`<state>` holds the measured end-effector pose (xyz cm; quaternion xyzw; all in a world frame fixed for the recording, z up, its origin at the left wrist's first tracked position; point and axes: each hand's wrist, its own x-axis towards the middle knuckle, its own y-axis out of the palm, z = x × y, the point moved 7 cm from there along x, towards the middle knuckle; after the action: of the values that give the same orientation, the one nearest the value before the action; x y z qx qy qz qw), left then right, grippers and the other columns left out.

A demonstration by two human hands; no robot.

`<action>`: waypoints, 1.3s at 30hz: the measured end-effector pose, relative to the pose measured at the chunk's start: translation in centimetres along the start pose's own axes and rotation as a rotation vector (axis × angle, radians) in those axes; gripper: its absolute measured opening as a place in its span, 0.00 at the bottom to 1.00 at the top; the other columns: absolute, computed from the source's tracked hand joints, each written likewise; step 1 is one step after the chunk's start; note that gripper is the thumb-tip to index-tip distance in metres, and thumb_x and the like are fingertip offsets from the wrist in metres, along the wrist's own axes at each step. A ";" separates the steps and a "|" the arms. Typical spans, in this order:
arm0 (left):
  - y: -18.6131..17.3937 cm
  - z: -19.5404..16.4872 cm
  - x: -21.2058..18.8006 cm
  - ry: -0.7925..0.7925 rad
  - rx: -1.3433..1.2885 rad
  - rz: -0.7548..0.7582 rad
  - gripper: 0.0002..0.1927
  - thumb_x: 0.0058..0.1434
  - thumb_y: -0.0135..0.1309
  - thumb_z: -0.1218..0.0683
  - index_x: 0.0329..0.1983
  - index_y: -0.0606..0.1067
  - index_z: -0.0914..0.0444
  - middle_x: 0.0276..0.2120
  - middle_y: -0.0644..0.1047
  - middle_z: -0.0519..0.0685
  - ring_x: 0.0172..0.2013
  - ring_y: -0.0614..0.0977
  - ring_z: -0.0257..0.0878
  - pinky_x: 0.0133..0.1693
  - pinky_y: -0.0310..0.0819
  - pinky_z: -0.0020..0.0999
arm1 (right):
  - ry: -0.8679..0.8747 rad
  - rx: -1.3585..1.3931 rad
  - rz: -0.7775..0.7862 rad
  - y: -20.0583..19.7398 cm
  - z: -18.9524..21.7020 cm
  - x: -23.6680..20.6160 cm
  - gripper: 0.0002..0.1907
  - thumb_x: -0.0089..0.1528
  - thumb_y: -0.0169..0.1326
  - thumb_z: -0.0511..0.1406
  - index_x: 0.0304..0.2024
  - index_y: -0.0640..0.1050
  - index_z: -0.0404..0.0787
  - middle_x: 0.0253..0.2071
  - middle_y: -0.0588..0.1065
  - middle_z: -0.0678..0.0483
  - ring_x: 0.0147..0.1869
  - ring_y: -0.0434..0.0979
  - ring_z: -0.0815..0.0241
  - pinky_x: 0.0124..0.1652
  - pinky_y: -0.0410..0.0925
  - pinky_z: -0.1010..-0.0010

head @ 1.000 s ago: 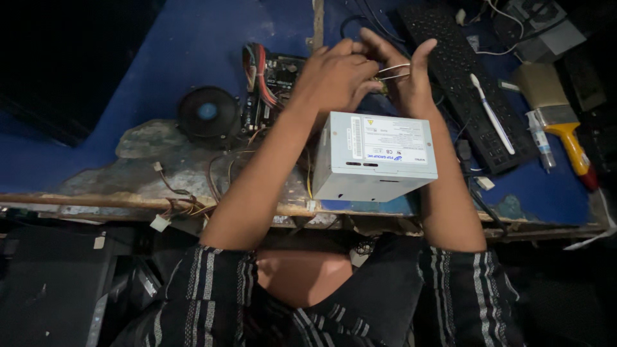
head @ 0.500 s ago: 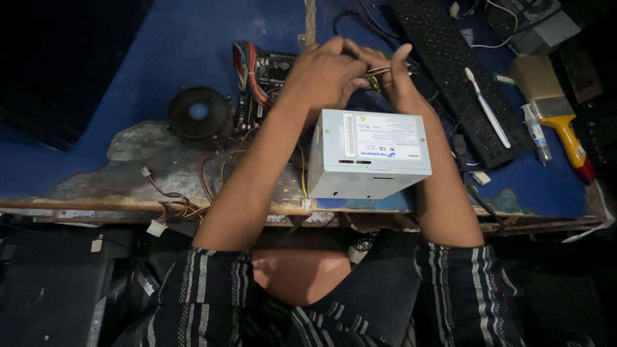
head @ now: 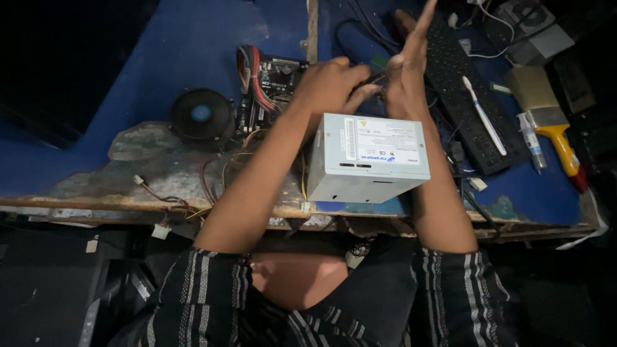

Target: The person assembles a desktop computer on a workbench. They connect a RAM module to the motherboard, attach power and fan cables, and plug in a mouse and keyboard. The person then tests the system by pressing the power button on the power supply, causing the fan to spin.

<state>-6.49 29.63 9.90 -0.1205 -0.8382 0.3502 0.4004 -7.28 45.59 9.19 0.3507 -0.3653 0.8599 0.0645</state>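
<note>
behind one power supply [head: 366, 157], two hands

Single head-worn camera, looking steeply down from close above the blue workbench [head: 193, 38] and lap.

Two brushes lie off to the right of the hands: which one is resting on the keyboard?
The white toothbrush: it lies slantwise across the keys of the black keyboard. The paintbrush, with its wide bristles and yellow handle, lies further right on the blue table.
</note>
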 end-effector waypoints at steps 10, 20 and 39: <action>1.3 0.2 0.2 0.064 -0.081 0.036 0.15 0.66 0.56 0.47 0.47 0.76 0.61 0.35 0.80 0.61 0.37 0.82 0.62 0.38 0.76 0.54 | 0.004 -0.144 -0.066 0.0 -0.4 -0.6 0.52 0.70 0.21 0.71 0.78 0.32 0.43 0.77 0.59 0.35 0.80 0.61 0.39 0.76 0.53 0.49; 2.4 0.7 0.7 0.037 -0.033 0.097 0.18 0.66 0.55 0.49 0.58 0.76 0.57 0.33 0.81 0.61 0.33 0.82 0.63 0.35 0.75 0.56 | -0.039 -0.289 -0.073 2.0 -6.0 -0.9 0.40 0.77 0.36 0.54 0.78 0.48 0.32 0.75 0.58 0.33 0.79 0.57 0.33 0.73 0.54 0.45; 4.6 0.8 0.6 0.092 -0.141 0.244 0.11 0.63 0.53 0.61 0.49 0.74 0.67 0.31 0.78 0.62 0.32 0.82 0.58 0.33 0.74 0.48 | 0.017 -0.332 -0.035 0.7 -1.3 -0.6 0.32 0.77 0.36 0.53 0.71 0.60 0.35 0.68 0.62 0.38 0.75 0.59 0.37 0.71 0.50 0.43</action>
<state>-7.84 32.90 6.79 -0.2655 -0.8204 0.3308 0.3835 -7.82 46.04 7.71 0.3340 -0.4959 0.7893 0.1396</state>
